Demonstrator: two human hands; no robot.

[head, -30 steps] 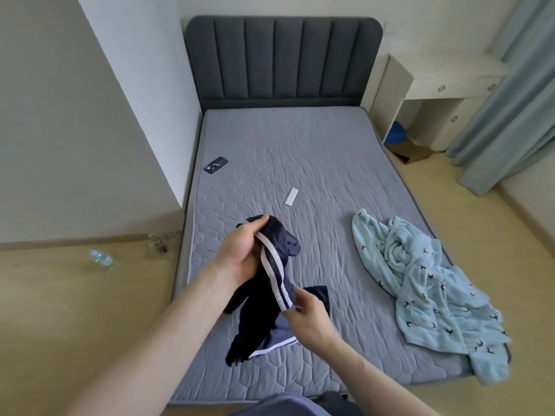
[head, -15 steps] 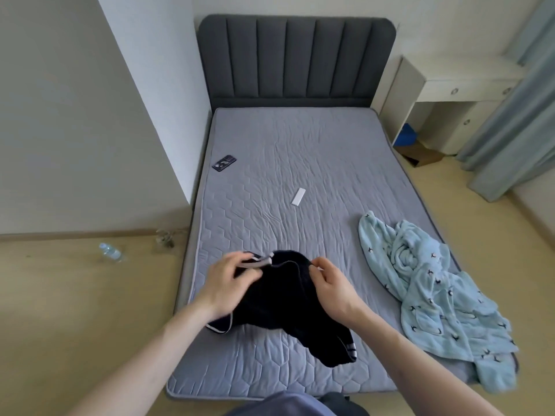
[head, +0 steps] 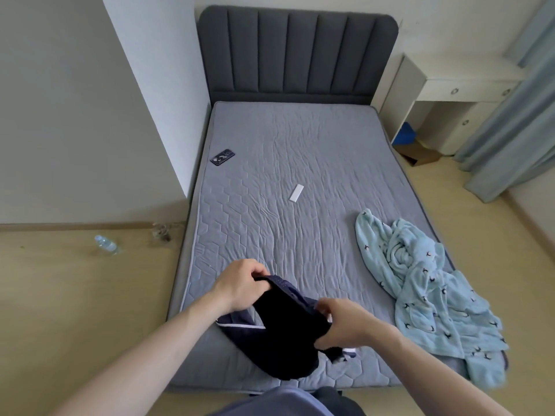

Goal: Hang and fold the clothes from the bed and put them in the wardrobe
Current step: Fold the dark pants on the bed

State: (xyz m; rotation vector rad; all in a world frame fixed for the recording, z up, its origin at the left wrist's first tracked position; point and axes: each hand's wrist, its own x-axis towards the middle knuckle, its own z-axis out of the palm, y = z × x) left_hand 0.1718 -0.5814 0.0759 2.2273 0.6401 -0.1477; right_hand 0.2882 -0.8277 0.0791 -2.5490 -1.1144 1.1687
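Both grips hold dark shorts [head: 285, 331]: left hand [head: 240, 285], right hand [head: 345, 324], over bed [head: 300, 163].

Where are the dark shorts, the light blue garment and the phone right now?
dark shorts [head: 285, 334], head view, middle of the dark fabric held between both hands.
light blue garment [head: 426, 283], head view, its crumpled middle.
phone [head: 222, 157], head view, centre of its back.
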